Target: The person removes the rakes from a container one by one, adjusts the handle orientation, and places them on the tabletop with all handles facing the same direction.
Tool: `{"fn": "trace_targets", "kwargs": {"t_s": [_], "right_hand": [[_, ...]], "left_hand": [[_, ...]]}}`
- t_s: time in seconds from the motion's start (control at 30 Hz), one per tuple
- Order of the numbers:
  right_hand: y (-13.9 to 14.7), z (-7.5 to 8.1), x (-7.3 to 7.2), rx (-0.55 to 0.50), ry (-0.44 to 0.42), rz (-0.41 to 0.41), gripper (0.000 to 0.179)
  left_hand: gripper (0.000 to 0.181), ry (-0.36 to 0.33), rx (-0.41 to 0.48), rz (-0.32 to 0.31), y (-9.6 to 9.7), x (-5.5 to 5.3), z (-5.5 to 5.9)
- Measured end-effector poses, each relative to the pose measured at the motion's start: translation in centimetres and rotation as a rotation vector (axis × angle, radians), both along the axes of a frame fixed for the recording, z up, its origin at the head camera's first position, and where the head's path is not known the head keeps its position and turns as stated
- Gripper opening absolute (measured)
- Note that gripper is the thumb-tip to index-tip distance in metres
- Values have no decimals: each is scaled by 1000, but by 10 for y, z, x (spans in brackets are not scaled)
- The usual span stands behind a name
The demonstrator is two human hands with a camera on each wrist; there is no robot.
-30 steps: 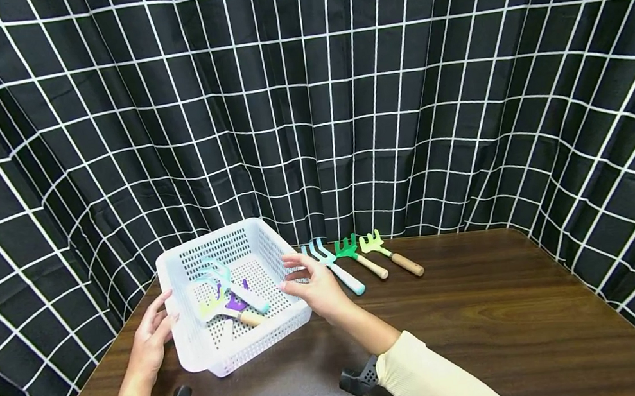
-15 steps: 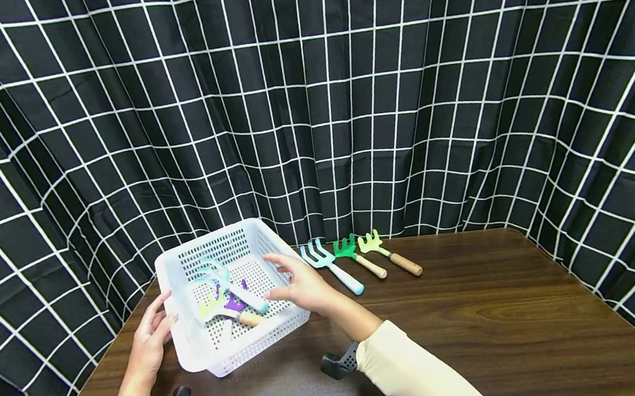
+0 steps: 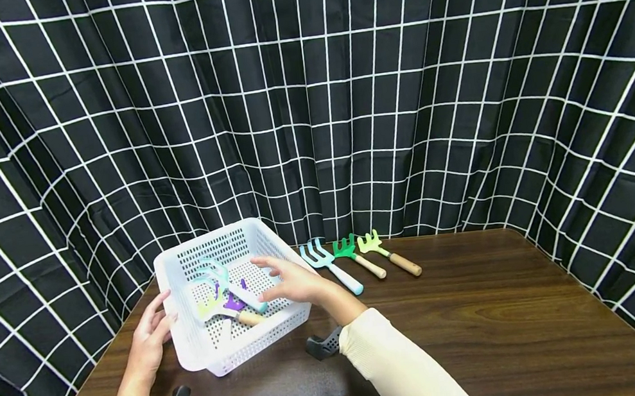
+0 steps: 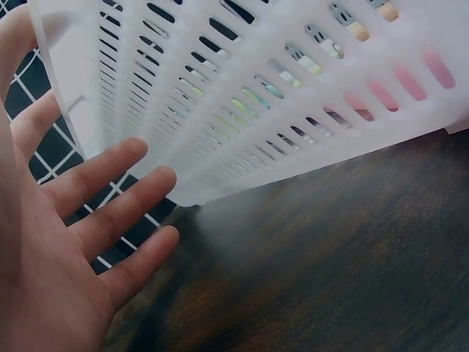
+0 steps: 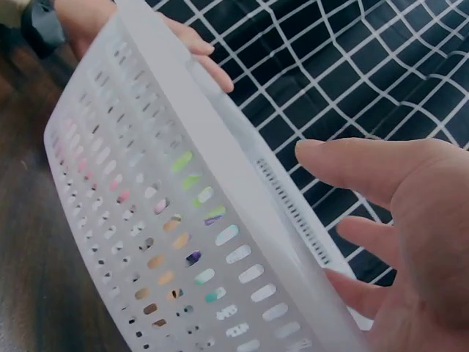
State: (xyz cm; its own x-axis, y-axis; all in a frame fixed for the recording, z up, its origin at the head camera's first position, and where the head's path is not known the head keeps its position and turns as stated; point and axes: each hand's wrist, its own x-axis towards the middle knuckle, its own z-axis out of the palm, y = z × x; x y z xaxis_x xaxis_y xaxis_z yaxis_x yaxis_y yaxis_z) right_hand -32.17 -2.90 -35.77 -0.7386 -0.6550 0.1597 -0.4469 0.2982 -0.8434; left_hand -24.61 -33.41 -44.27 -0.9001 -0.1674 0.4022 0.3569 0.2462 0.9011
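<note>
A white perforated basket [image 3: 195,359] holds several small garden tools. Among them are a light-blue hand rake [image 3: 239,291], a yellow-green hand rake with a wooden handle [image 3: 251,318] and a purple piece [image 3: 233,303]. My left hand [image 3: 146,345] touches the basket's left rim with thumb and index finger; in the left wrist view its other fingers [image 4: 139,264] spread straight beside the outer wall. My right hand [image 3: 294,283] reaches over the basket's right rim, thumb and fingers apart, holding nothing. Its thumb tip overlaps the end of the light-blue handle in the head view.
Right of the basket, three hand rakes lie on the brown wooden table [image 3: 480,310]: a light-blue one [image 3: 344,278], a dark-green one [image 3: 369,265] and a lime-green one with a wooden handle [image 3: 404,264]. A black curtain with white grid lines [image 3: 308,108] stands behind.
My right hand has moved left from the basket's right rim to over its inside. My left hand and the basket have stayed nearly still.
</note>
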Motion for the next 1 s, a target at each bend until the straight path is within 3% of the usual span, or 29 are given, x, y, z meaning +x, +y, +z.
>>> {"fn": "trace_targets", "kwargs": {"t_s": [0.13,0.47,1.0], "right_hand": [[-8,-1,-4,35,-33,15,74],[-22,-3,-10,281,39,53,69],[-34,-12,-25,435,-18,182,63]], "left_hand": [[49,-2,-2,3,-2,0,0],[48,9,38,-15,-1,-2,0],[49,-26,19,8,-1,-4,0]]}}
